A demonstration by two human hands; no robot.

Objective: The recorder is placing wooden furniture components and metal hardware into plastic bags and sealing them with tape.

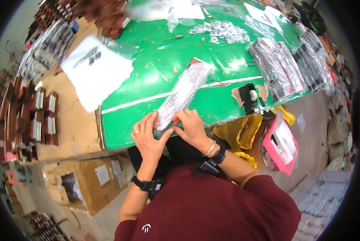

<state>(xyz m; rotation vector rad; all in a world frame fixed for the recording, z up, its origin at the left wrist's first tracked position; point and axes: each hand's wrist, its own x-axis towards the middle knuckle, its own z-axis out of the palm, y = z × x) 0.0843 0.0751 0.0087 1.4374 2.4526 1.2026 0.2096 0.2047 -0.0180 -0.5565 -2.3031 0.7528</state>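
A clear plastic bag [182,94] with a long, flat brown piece inside lies slanted across the green tabletop [147,60], its near end by the table's front edge. At that near end my left hand [148,138] grips the bag's left corner between thumb and fingers. My right hand [191,128] pinches the same end from the right, its fingertips bent and close to the left thumb. What exactly the fingertips hold at the bag's mouth is partly hidden by the hands.
White sheet [95,76] with small dark parts lies left; brown pieces [39,116] are stacked beyond. Ring-shaped parts [224,31] and bagged bundles [278,68] sit at the back and right. A black holder [249,98] is near the right edge. A pink bin [282,146] and cardboard box [91,184] stand below.
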